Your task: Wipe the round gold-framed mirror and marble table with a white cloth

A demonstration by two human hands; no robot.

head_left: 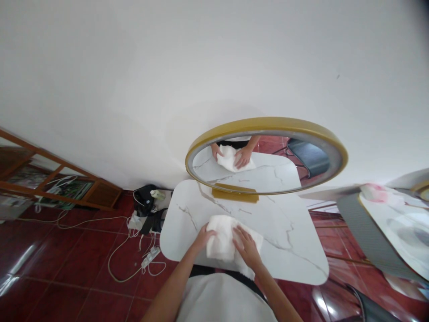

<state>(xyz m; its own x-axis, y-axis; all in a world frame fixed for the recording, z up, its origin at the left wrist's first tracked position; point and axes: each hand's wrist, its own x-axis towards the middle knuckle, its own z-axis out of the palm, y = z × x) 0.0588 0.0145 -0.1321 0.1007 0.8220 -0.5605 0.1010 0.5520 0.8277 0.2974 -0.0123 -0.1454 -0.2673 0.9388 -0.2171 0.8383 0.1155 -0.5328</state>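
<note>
A folded white towel (221,239) lies bunched near the front of a white marble-patterned tabletop (284,237), one loose end trailing over the front edge. My left hand (203,238) grips its left side, the fingers partly hidden at the edge. On the towel's right part rests my right hand (247,245), fingers spread and lying over the cloth. An oval mirror (268,167) in a gold frame stands behind on a gold base (235,193); both hands and the towel are reflected in it.
Left of the table, a black bag (144,199), a small bottle (157,194), cables and a power strip (150,257) lie about. A wooden glass-sided cabinet (60,174) stands farther left. At right are another table (398,214) and a dark chair (375,308).
</note>
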